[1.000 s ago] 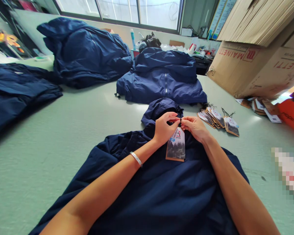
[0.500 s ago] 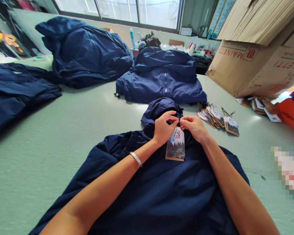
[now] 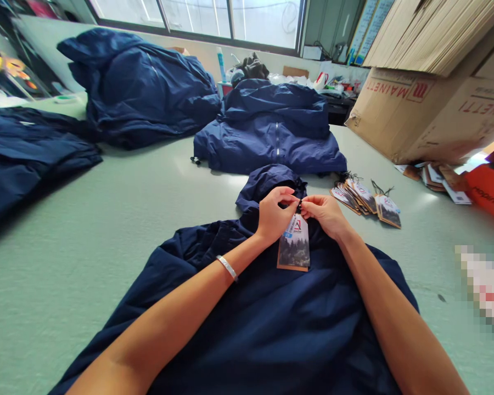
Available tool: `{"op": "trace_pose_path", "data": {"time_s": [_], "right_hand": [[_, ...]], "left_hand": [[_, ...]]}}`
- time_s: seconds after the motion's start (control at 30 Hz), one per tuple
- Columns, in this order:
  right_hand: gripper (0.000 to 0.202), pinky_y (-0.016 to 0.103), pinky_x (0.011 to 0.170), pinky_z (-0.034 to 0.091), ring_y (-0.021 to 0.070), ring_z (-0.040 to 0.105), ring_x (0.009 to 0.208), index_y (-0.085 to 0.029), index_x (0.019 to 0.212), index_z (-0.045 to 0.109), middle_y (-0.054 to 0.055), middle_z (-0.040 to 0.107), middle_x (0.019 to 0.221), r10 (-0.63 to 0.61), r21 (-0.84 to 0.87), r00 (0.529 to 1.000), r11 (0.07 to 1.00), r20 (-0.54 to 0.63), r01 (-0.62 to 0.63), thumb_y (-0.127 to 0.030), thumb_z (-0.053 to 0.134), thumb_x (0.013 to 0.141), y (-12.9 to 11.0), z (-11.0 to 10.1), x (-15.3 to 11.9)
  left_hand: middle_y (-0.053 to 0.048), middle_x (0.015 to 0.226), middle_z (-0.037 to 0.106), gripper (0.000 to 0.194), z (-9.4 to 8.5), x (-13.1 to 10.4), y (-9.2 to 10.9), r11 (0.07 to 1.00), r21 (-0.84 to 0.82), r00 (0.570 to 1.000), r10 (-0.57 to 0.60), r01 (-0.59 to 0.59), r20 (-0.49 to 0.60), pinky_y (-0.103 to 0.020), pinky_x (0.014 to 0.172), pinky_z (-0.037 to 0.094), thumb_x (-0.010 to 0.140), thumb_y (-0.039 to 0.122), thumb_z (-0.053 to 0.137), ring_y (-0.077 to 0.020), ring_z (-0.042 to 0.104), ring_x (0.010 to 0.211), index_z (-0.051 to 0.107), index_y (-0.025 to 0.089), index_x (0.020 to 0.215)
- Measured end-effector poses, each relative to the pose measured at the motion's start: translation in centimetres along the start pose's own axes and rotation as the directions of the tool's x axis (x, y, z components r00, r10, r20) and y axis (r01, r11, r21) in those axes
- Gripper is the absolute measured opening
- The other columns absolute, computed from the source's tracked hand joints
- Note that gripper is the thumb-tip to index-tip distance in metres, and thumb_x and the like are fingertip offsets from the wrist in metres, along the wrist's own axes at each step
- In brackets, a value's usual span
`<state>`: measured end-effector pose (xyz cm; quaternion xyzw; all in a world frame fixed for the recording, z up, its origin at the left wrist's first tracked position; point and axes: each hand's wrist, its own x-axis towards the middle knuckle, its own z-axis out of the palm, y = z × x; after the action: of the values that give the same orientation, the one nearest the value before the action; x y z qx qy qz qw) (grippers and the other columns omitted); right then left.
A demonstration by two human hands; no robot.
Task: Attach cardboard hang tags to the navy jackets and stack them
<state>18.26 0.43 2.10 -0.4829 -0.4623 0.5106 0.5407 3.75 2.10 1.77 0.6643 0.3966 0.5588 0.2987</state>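
A navy hooded jacket [image 3: 267, 323] lies spread on the table in front of me, its hood pointing away. At its collar, my left hand [image 3: 275, 214] pinches thumb and finger at the black cord [image 3: 299, 206] of a hang tag. From the other side my right hand [image 3: 324, 214] pinches the same cord, fingertips almost touching the left ones. Below the fingers the hang tag [image 3: 294, 247], printed with a forest picture and a red-black logo, rests on the jacket front. The exact grip on the thin cord is partly hidden by the fingertips.
More hang tags [image 3: 356, 196] lie to the right of the hood. Behind are a folded navy jacket [image 3: 271, 131] and a navy heap [image 3: 144, 90]; another navy garment [image 3: 28, 159] lies left. Cardboard boxes [image 3: 428, 115] and an orange bag [image 3: 492, 184] stand at right on the green table [image 3: 86, 230].
Almost nothing differs. Both hands stay pinched at the tag's cord, with only a slight shift of the fingertips and of the whole view.
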Motion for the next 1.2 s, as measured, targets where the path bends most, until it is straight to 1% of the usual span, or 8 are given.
{"op": "trace_pose_path", "data": {"time_s": [0.23,0.33,0.43,0.6,0.7,0.8,1.0,1.2], "right_hand": [[0.016,0.024,0.057,0.046,0.0093,0.056,0.051,-0.017,0.066,0.068,-0.001,0.064,0.055,-0.01,-0.011,1.0,1.0,-0.003,0.01,-0.029,0.075,0.058,0.1,0.0,0.0],[0.018,0.024,0.057,0.046,0.0095,0.055,0.052,-0.017,0.066,0.069,-0.001,0.064,0.056,-0.017,-0.026,1.0,1.0,0.003,0.017,-0.031,0.076,0.059,0.2,0.0,0.0],[0.018,0.025,0.057,0.045,0.0096,0.055,0.052,-0.016,0.067,0.068,-0.001,0.064,0.056,-0.021,-0.034,1.0,0.999,0.011,0.022,-0.032,0.076,0.059,0.2,0.0,0.0],[0.016,0.025,0.058,0.045,0.0097,0.055,0.053,-0.016,0.067,0.068,-0.001,0.064,0.057,-0.014,-0.029,1.0,0.999,0.014,0.015,-0.03,0.074,0.06,0.1,0.1,0.0],[0.018,0.025,0.057,0.043,0.0099,0.053,0.054,-0.017,0.07,0.068,-0.002,0.063,0.058,-0.006,-0.027,1.0,1.0,0.021,0.006,-0.028,0.074,0.057,-0.1,0.3,-0.1],[0.022,0.025,0.054,0.039,0.0091,0.049,0.053,-0.016,0.071,0.068,-0.003,0.062,0.06,0.002,-0.083,1.0,0.997,0.028,0.001,-0.028,0.076,0.054,-0.2,0.6,-0.2],[0.026,0.025,0.054,0.034,0.0089,0.045,0.054,-0.015,0.062,0.064,-0.003,0.058,0.056,0.018,-0.198,0.999,0.98,0.051,-0.008,-0.035,0.078,0.052,-0.1,0.9,-0.2],[0.018,0.025,0.055,0.033,0.0088,0.045,0.052,-0.017,0.052,0.059,-0.006,0.054,0.05,0.106,-0.288,0.986,0.955,0.131,-0.064,-0.028,0.072,0.051,-0.6,1.1,-0.7]], "left_hand": [[-0.005,0.08,0.074,0.021,0.2,0.2,-0.8,0.991,-0.114,0.997,-0.06,0.064,0.045,-0.028,0.074,0.054,0.072,0.013,0.068,-0.0161,0.071,0.075,0.062,0.014,0.092],[-0.005,0.08,0.073,0.024,0.2,0.2,-0.9,0.989,-0.134,0.996,-0.06,0.067,0.059,-0.028,0.075,0.053,0.071,0.013,0.069,-0.0167,0.071,0.076,0.061,0.014,0.094],[-0.005,0.08,0.072,0.024,0.2,0.2,-0.9,0.993,-0.112,0.997,-0.041,0.048,0.063,-0.028,0.076,0.053,0.071,0.012,0.069,-0.0161,0.07,0.076,0.061,0.014,0.094],[-0.002,0.08,0.071,0.017,0.0,0.2,-0.7,0.999,-0.048,0.998,0.019,-0.016,0.057,-0.028,0.076,0.054,0.075,0.01,0.065,-0.0147,0.068,0.075,0.061,0.016,0.091],[-0.002,0.081,0.071,0.015,-0.1,0.2,-0.6,0.999,-0.025,0.997,0.046,-0.045,0.057,-0.028,0.076,0.054,0.077,0.01,0.063,-0.0145,0.068,0.076,0.061,0.017,0.09],[-0.001,0.082,0.071,0.013,-0.1,0.3,-0.5,0.998,-0.008,0.997,0.062,-0.061,0.053,-0.027,0.076,0.054,0.078,0.011,0.062,-0.0142,0.068,0.076,0.061,0.017,0.09],[-0.001,0.083,0.071,0.013,-0.3,0.5,-0.7,0.995,0.015,0.994,0.094,-0.095,0.055,-0.026,0.077,0.054,0.08,0.011,0.061,-0.0133,0.067,0.076,0.061,0.017,0.091],[-0.002,0.085,0.071,0.009,-0.3,0.5,-0.8,0.992,0.048,0.992,0.114,-0.117,0.046,-0.026,0.076,0.054,0.081,0.014,0.061,-0.0131,0.067,0.076,0.062,0.017,0.09]]}}
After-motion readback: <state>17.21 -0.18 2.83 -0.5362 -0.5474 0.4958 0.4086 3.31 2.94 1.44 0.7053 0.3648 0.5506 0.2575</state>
